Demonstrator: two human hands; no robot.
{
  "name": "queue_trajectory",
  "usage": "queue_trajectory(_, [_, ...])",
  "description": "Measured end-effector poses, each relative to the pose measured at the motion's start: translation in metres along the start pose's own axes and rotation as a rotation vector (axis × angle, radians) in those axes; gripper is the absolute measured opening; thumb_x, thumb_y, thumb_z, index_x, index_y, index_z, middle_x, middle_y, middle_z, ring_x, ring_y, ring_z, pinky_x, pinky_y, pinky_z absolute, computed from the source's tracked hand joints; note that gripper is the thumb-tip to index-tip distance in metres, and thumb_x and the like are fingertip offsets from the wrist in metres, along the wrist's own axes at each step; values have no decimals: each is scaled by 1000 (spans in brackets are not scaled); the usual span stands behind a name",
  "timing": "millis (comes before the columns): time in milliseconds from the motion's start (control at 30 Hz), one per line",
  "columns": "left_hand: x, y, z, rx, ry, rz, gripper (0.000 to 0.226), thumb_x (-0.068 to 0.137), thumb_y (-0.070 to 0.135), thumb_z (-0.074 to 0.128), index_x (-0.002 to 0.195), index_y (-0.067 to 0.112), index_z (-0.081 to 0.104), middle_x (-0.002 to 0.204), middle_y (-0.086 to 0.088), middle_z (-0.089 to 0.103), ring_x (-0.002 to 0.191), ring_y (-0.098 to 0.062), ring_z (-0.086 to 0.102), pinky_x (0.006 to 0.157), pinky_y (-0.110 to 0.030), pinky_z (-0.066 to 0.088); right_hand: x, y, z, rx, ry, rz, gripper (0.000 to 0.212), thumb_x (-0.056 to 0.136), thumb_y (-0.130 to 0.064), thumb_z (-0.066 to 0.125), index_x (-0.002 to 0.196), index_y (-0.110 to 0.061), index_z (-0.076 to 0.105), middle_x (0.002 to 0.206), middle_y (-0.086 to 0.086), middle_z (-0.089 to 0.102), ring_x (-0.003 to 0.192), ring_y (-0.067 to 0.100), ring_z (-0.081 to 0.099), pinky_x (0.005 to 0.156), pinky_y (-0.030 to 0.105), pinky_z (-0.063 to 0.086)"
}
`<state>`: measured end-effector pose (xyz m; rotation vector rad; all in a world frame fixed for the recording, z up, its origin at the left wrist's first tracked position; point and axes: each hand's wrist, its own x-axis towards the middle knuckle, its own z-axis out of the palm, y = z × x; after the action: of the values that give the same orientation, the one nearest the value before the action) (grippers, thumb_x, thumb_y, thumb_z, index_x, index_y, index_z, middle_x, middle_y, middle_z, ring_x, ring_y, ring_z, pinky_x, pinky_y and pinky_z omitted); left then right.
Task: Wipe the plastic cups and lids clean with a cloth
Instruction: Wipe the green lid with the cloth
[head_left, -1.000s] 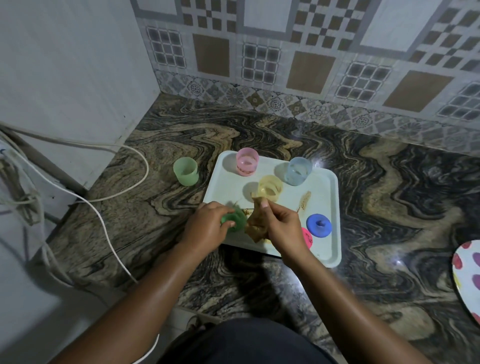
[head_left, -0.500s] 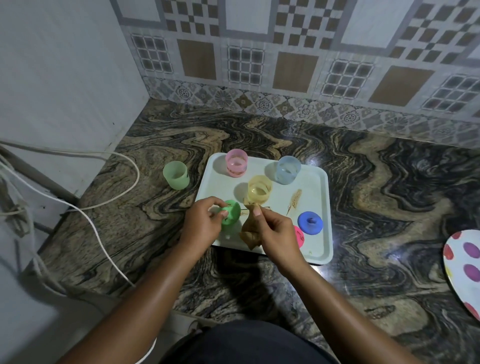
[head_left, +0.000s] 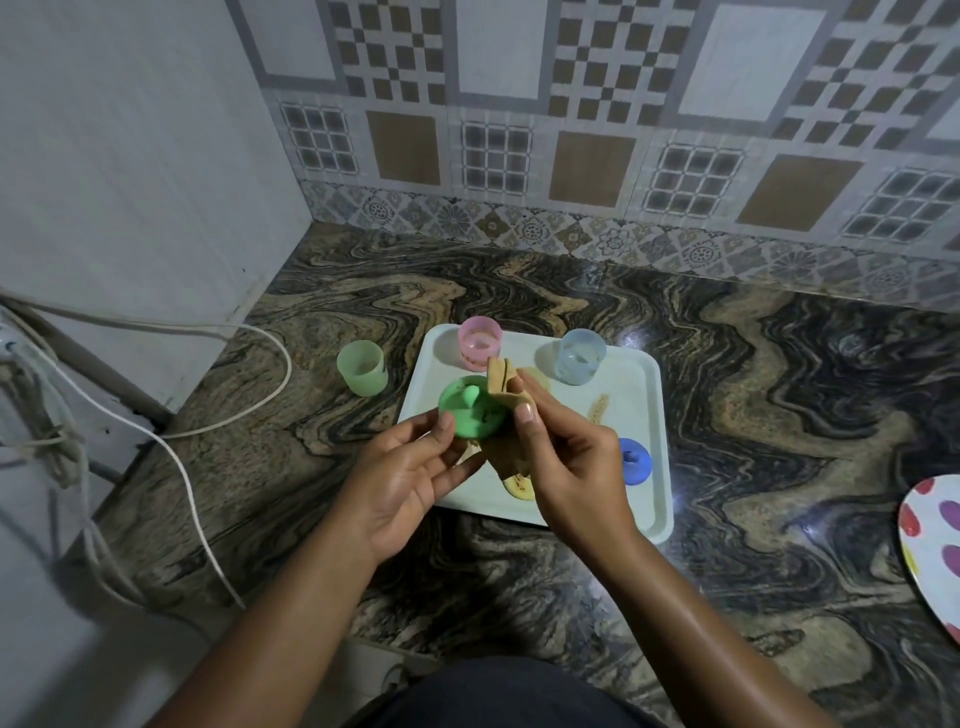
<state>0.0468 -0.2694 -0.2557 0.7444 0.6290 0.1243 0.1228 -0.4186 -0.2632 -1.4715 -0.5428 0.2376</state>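
My left hand (head_left: 410, 475) holds a green lid (head_left: 470, 415) by its edge, lifted above the white tray (head_left: 652, 457). My right hand (head_left: 566, 457) pinches a tan cloth (head_left: 503, 389) against the lid's right side. On the tray stand a pink cup (head_left: 480, 343) and a blue cup (head_left: 579, 356); a yellow cup (head_left: 535, 376) is mostly hidden behind my right hand. A blue lid (head_left: 636, 460) and a yellow lid (head_left: 519, 486) lie on the tray. A green cup (head_left: 362, 367) stands on the counter left of the tray.
A small tan scrap (head_left: 598, 407) lies on the tray. White cables (head_left: 197, 431) run across the counter's left side beside the wall. A spotted plate (head_left: 930, 540) sits at the right edge. The tiled wall closes the back of the marble counter (head_left: 779, 389).
Both hands have lifted the green lid and cloth up off the tray toward me. The lid now faces up more, with the cloth pressed at its right side.
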Motion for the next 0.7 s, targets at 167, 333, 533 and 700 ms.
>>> queue_trajectory(167, [-9, 10, 2, 73, -16, 69, 31, 86, 20, 63, 112, 4, 68, 104, -13, 74, 93, -19, 72, 78, -34, 61, -11, -4, -2, -420, -134, -492, 33, 100, -6, 64, 133, -1, 66, 148, 13, 56, 139, 15, 54, 104, 36, 56])
queue_trajectory(333, [-23, 14, 7, 159, -25, 203, 34, 87, 16, 62, 115, -2, 65, 114, -21, 71, 106, -27, 70, 81, -36, 60, -13, 1, -1, -469, -175, -572, 34, 98, 0, 65, 132, 3, 66, 147, 15, 57, 138, 22, 56, 104, 44, 56])
queue_trajectory(533, [-35, 21, 10, 226, -34, 274, 32, 81, 13, 65, 109, -4, 67, 106, -18, 75, 101, -28, 71, 74, -39, 62, 8, -10, -9, -474, -64, -580, 26, 98, -2, 64, 122, 2, 72, 136, 14, 66, 123, 15, 68, 87, 35, 63])
queue_trajectory(700, [-37, 19, 14, 238, 91, 328, 34, 93, 10, 61, 127, 11, 62, 112, -10, 75, 104, -28, 72, 68, -39, 62, 17, -21, -14, -386, 29, -432, 25, 99, -7, 63, 121, -3, 74, 131, 8, 70, 117, 10, 70, 92, 33, 61])
